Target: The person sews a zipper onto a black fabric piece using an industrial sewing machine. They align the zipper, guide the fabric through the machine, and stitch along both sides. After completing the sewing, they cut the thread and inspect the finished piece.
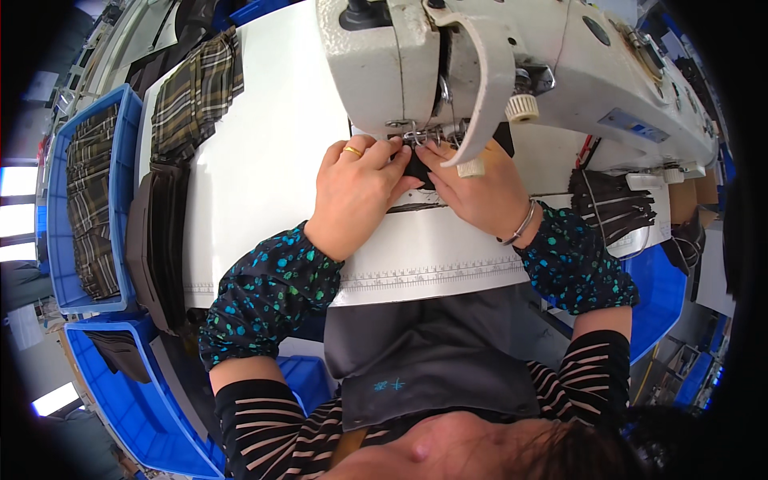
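Both hands meet at the needle area of a white sewing machine (360, 84). My left hand (358, 186) has its fingers curled and pressed together on a small dark piece of material (417, 170) by the presser foot (422, 136). From the other side, my right hand (482, 190) pinches the same piece, its fingertips close to the foot. Part of the right hand is behind the machine's curved white guard (490, 80). Most of the dark piece is hidden under the fingers and the foot.
Plaid fabric pieces (196, 96) and dark brown folded pieces (152, 240) lie at the table's left. Beside them stand a blue bin (126, 192) of plaid pieces and a lower blue bin (120, 400). Dark strips (612, 204) lie at right. A ruler strip (432, 277) follows the front edge.
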A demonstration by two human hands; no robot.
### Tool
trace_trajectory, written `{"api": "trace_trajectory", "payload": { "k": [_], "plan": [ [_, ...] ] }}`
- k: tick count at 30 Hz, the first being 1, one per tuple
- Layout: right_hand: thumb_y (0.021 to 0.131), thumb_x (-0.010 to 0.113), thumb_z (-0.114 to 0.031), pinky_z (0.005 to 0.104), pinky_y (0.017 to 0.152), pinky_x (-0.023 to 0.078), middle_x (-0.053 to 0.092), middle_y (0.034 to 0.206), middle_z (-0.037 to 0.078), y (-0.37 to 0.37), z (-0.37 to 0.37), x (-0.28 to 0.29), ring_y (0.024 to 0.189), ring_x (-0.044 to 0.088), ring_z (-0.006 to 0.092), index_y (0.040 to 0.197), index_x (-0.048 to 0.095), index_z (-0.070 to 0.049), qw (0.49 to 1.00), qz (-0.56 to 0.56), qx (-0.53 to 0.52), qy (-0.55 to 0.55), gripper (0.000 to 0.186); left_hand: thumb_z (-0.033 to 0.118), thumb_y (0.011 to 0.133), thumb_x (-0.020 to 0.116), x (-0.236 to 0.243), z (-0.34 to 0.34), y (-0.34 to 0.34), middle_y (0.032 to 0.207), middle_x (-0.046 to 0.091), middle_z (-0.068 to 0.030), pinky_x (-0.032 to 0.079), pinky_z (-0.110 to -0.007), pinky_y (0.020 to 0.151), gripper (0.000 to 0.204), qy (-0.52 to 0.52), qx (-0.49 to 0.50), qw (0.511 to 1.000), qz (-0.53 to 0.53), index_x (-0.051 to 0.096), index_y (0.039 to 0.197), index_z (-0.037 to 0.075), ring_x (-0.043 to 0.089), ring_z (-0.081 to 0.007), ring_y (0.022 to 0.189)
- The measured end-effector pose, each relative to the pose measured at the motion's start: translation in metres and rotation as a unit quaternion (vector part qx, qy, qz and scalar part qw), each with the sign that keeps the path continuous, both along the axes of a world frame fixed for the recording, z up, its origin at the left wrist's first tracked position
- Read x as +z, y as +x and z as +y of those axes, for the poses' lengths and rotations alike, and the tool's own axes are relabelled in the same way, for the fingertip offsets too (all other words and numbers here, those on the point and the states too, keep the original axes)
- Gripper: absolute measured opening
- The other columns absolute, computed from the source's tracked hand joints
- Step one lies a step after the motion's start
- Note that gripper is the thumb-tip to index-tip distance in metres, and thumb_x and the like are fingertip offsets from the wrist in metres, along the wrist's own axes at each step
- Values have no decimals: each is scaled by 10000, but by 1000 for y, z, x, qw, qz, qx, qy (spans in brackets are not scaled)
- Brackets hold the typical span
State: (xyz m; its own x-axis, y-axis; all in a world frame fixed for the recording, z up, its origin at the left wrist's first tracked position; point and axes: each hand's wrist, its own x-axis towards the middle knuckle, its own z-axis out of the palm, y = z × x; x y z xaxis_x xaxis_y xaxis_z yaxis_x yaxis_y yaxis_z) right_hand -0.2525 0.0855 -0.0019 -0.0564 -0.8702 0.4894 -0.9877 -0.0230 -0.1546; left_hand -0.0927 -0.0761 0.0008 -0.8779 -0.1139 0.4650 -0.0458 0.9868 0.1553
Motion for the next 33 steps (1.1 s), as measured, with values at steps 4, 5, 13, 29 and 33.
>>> {"api": "trace_trajectory", "payload": {
  "k": [4, 5, 13, 29, 33],
  "plan": [
    [914, 711, -167, 494, 1033, 513, 662, 833, 78, 0, -1, 2, 904, 663, 284, 1090, 755, -56, 1000, 1, 2, -9, 212, 360, 854, 778, 0, 0, 0, 1165, 720, 15, 485, -388, 977, 371, 2, 5, 1000, -3, 790, 1122, 104, 631, -206, 1088],
    [915, 711, -168, 494, 1033, 513, 661, 831, 78, -1, -1, 1, 903, 663, 283, 1090, 755, -56, 1000, 4, 2, -8, 212, 361, 855, 777, 0, 0, 0, 1168, 721, 14, 485, -389, 978, 370, 3, 5, 1000, -3, 791, 1123, 105, 631, -207, 1089],
    [921, 704, -178, 480, 1039, 511, 669, 846, 76, -7, 1, 3, 913, 661, 285, 1067, 761, -72, 1000, 0, 3, 5, 189, 369, 871, 770, -2, -1, -1, 1200, 729, 15, 483, -391, 969, 370, 4, 6, 1000, -2, 798, 1130, 105, 631, -208, 1085],
    [844, 681, -198, 524, 1189, 425, 720, 1043, 360, 70, 35, 32, 1094, 695, 430, 1101, 709, 170, 974, 167, 1, 154, 450, 351, 893, 774, 3, 8, 10, 1226, 725, -52, 501, -396, 979, 410, 27, 13, 999, -12, 769, 1173, 52, 642, -252, 1131],
    [829, 708, -181, 468, 1058, 512, 753, 1023, 249, 56, 30, 38, 1025, 707, 353, 1067, 735, 99, 974, 155, 21, 167, 369, 362, 881, 786, 4, 10, 13, 1236, 720, -82, 535, -396, 958, 460, 66, 3, 997, -30, 756, 1188, 21, 647, -276, 1147]
  ]
}}
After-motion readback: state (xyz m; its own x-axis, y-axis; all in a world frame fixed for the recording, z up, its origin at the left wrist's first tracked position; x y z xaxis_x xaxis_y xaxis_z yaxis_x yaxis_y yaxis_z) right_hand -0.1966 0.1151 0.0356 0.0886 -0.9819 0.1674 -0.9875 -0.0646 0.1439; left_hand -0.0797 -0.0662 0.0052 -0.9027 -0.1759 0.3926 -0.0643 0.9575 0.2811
